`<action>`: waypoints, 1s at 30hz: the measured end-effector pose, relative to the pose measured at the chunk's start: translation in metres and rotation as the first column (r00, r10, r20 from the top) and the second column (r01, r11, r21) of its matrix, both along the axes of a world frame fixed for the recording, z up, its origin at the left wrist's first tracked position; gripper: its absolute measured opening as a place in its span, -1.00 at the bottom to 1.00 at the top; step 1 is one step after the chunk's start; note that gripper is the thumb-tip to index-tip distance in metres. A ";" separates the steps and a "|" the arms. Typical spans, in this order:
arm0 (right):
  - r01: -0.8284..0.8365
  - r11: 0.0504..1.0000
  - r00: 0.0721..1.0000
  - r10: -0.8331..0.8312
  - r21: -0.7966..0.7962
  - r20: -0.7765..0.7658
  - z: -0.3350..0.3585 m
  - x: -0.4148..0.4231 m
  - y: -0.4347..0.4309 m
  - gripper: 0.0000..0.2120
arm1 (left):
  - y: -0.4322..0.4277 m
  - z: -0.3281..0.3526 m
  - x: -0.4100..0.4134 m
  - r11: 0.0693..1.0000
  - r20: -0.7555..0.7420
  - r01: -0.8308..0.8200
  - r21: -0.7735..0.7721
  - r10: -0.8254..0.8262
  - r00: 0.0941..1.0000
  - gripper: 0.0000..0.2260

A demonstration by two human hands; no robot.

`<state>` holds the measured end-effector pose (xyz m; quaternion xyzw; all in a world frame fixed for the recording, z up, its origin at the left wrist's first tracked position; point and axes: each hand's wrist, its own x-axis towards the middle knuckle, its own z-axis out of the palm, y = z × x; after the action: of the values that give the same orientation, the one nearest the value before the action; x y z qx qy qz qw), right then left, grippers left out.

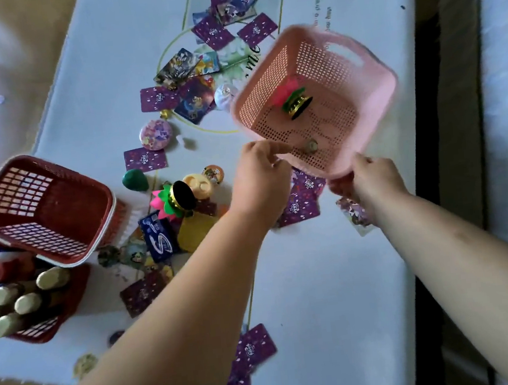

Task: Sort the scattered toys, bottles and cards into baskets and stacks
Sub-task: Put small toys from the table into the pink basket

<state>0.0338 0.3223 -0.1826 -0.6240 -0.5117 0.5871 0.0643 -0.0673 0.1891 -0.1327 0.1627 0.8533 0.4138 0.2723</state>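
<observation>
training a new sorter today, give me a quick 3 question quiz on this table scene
1. True or false: the pink basket is held at its near rim by both the left hand and the right hand.
2. Multiple choice: what lies inside the pink basket? A) a stack of purple cards B) a pink and green lotus toy C) gold-capped bottles
3. Fill the gap: the gold-capped bottles stand in a ___ basket at the left edge.

Key: 1 true; 2 B; 3 red
</observation>
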 end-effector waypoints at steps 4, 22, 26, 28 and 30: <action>-0.352 0.936 0.936 0.352 -0.025 0.014 -0.010 0.020 -0.033 -0.80 | -0.044 -0.031 0.002 0.940 -0.023 -0.283 -0.191 0.284 0.959 -0.75; -0.843 0.522 0.514 0.709 0.131 0.483 -0.049 -0.058 -0.160 -0.69 | -0.191 -0.074 -0.011 0.799 -0.013 -0.351 -0.489 0.395 0.918 -0.75; -0.910 0.406 0.357 0.654 0.090 0.667 -0.060 -0.071 -0.188 -0.18 | -0.193 -0.075 -0.024 0.809 -0.047 -0.352 -0.471 0.376 0.926 -0.67; -0.897 0.435 0.374 0.658 0.076 0.653 -0.065 -0.074 -0.188 -0.22 | -0.190 -0.078 -0.032 0.809 -0.046 -0.330 -0.486 0.354 0.934 -0.55; -0.884 0.464 0.397 0.682 0.055 0.614 -0.066 -0.073 -0.179 -0.30 | -0.186 -0.084 -0.040 0.794 0.002 -0.259 -0.549 0.311 0.950 -0.39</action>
<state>-0.0395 0.1428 -0.2486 -0.4046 -0.8455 0.2462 -0.2467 -0.1069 0.0029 -0.2163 -0.0709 0.9363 0.1986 0.2808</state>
